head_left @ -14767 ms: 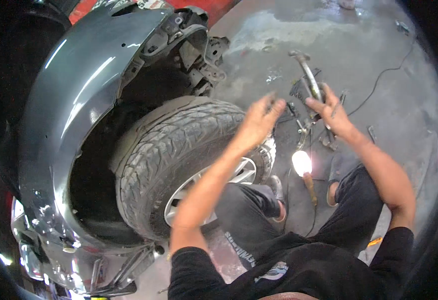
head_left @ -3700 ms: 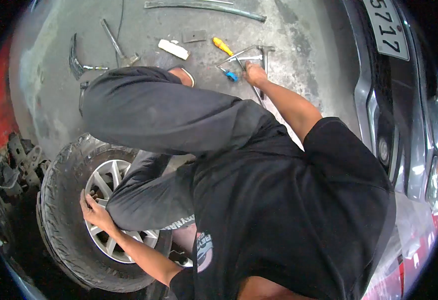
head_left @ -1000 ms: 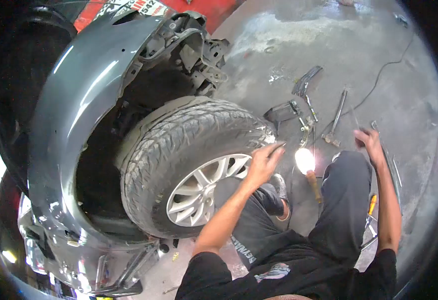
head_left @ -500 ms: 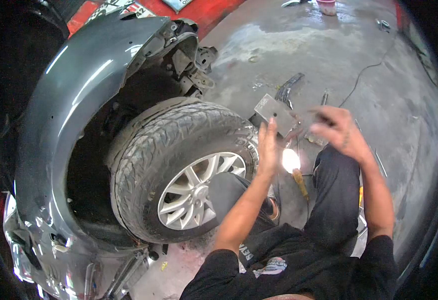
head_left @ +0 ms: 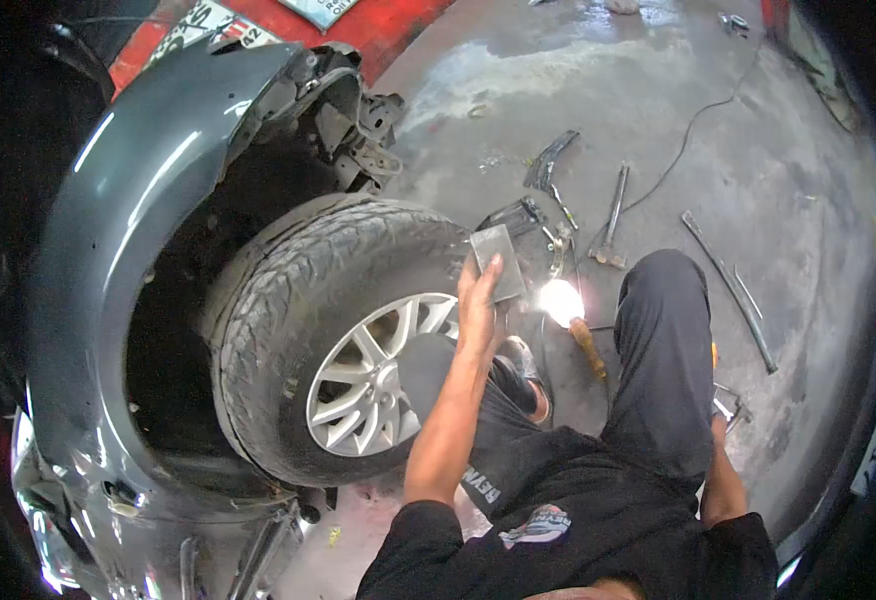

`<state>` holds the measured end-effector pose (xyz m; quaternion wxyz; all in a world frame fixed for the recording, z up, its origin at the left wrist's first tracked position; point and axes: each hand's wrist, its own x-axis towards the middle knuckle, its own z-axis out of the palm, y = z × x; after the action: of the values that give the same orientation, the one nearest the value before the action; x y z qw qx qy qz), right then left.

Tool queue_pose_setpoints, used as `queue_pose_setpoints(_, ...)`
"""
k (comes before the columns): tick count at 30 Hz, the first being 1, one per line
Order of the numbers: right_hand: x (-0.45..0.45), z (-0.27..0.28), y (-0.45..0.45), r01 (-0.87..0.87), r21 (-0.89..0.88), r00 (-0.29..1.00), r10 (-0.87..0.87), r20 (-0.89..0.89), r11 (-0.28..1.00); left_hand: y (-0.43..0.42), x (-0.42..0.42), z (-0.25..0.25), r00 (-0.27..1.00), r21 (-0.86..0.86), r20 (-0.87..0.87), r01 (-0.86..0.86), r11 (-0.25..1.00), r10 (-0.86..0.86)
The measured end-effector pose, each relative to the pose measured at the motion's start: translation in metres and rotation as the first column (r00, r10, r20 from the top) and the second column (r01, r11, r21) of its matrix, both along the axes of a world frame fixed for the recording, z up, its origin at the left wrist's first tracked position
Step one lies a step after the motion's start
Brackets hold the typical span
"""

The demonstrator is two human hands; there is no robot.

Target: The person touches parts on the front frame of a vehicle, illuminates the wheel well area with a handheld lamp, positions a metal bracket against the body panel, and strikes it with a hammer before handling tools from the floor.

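My left hand (head_left: 476,300) grips a flat grey metal plate (head_left: 498,262), thumb across its face, in front of the tire (head_left: 288,300). My right hand (head_left: 720,432) is lowered beside my right leg, close to some metal tools (head_left: 731,403) on the floor. Its fingers are mostly hidden behind the leg, so I cannot see what they hold, if anything. A lit work lamp (head_left: 561,300) with a yellowish handle (head_left: 588,347) lies between my knees, just right of the plate.
To the left stands a car with a dark grey fender (head_left: 108,220) and exposed brackets (head_left: 343,125). On the concrete floor lie a hammer (head_left: 615,215), a long metal bar (head_left: 730,290), a black curved part (head_left: 552,160) and a cable (head_left: 693,130).
My right hand has swung from near the plate down to my right side. The left hand has shifted left and slightly down with the plate, which is turned. The view has shifted too.
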<state>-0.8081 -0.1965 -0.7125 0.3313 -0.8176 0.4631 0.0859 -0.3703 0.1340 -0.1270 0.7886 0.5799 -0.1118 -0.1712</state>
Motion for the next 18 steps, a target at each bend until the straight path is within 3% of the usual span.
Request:
queue_pose_setpoints(4,0.005,-0.036,0.019,0.240,0.050,0.971,-0.240,-0.004,0.969,0.012,0.007,-0.007,1.000,0.095,0.006,-0.024,0.995,0.024)
queue_pose_setpoints(5,0.009,-0.016,0.019,0.061,0.010,0.997,-0.060,-0.049,0.998,0.015,0.007,-0.007,1.000,0.118,0.005,-0.030,0.993,0.030)
queue_pose_setpoints(8,0.034,0.070,0.030,0.053,-0.065,0.984,-0.063,-0.167,0.996,0.019,0.011,-0.009,0.995,0.175,-0.011,-0.092,0.980,0.095)
queue_pose_setpoints(10,0.043,0.109,0.037,0.135,-0.034,0.991,-0.135,0.002,0.990,0.024,0.014,-0.016,0.993,0.122,-0.051,-0.100,0.987,0.107)
queue_pose_setpoints(15,0.036,0.083,0.038,0.083,-0.102,0.991,-0.093,-0.097,0.991,0.036,0.017,-0.026,0.993,0.181,-0.078,-0.077,0.981,0.092)
queue_pose_setpoints(16,0.035,0.067,0.036,0.079,-0.198,0.997,-0.079,0.007,0.977,0.039,0.017,-0.029,0.994,0.191,-0.095,-0.042,0.981,0.061)
queue_pose_setpoints(17,0.024,0.060,0.035,0.086,-0.293,0.994,-0.062,0.092,0.952,0.048,0.022,-0.037,0.990,0.230,-0.060,-0.111,0.967,0.128)
queue_pose_setpoints(18,0.046,0.094,0.030,0.165,-0.067,0.985,-0.168,-0.043,0.984,0.045,0.011,-0.030,0.969,0.337,-0.048,-0.212,0.918,0.241)
